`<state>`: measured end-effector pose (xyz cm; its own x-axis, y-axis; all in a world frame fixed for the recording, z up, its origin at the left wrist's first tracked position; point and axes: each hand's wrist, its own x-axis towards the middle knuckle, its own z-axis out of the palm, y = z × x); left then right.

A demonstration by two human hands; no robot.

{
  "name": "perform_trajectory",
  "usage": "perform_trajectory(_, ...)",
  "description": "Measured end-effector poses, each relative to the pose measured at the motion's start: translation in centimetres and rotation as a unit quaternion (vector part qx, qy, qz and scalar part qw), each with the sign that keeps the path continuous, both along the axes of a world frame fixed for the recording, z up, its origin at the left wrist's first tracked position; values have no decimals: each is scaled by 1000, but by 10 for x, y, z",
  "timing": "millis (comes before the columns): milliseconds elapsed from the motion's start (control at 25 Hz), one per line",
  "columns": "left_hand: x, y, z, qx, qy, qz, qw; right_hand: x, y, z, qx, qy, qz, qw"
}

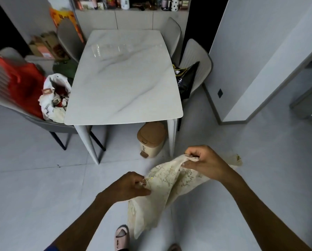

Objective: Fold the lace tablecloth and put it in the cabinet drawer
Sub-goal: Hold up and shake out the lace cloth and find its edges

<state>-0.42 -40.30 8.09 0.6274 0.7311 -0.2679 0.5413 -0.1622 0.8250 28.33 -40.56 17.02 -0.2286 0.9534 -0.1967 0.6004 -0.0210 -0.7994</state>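
Observation:
The cream lace tablecloth (162, 189) hangs in the air in front of me, bunched and draped down toward the floor. My left hand (128, 187) pinches its edge at the lower left. My right hand (204, 162) grips another part of the edge, higher and to the right. A loose end of the cloth trails out behind my right hand. The grey cabinet (133, 19) stands against the far wall beyond the table, its fronts closed.
A white marble table (124, 78) stands just ahead, with grey chairs (195, 57) around it holding a red bag (24, 82), a white bag and a black bag. A beige pedal bin (151, 138) sits under the table's near edge. My slippered foot (121, 236) is below.

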Motion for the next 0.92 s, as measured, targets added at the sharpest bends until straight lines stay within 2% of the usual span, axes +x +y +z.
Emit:
perform_trajectory(80, -10, -7, -12, -45, -60, 53, 996, -5, 5, 3, -13, 4, 6, 1000)
perform_trajectory(160, -18, -8, -21, -82, -85, 90, 989, -10, 8, 6, -23, 9, 3, 1000)
perform_trajectory(280, -24, -12, -31, -128, -61, 84, 986, -9, 13, 8, -53, 30, -27, 998)
perform_trajectory(360, -21, -15, -30, -140, -56, 68, 986, -4, 21, 9, -42, 9, -68, 997)
perform_trajectory(400, -16, -12, -23, -141, -63, 59, 986, 1, 26, 10, -11, -54, -104, 993)
perform_trajectory(440, -8, -9, -13, -145, -70, 57, 985, 6, 27, 10, 39, -158, -138, 977)
perform_trajectory(480, 2, -3, -2, -155, -77, 64, 983, 6, 25, 12, 84, -267, -171, 945)
perform_trajectory(520, 13, 3, 11, -164, -78, 76, 980, 3, 19, 10, 131, -324, -197, 916)
perform_trajectory(560, 24, 10, 25, -172, -80, 85, 978, -7, 7, 4, 189, -309, -211, 908)
perform_trajectory(640, 47, 22, 46, -186, -65, 82, 977, -45, -34, -19, 259, -165, -223, 925)
perform_trajectory(720, 67, 32, 58, -193, -32, 61, 979, -83, -76, -47, 190, 5, -211, 959)
perform_trajectory(800, 79, 36, 65, -204, -1, 77, 976, -107, -100, -63, 70, 134, -228, 962)
perform_trajectory(840, 83, 37, 65, -208, 4, 91, 974, -111, -104, -71, 35, 173, -242, 954)
perform_trajectory(920, 86, 38, 65, -226, -1, 131, 965, -118, -103, -77, 26, 178, -242, 953)
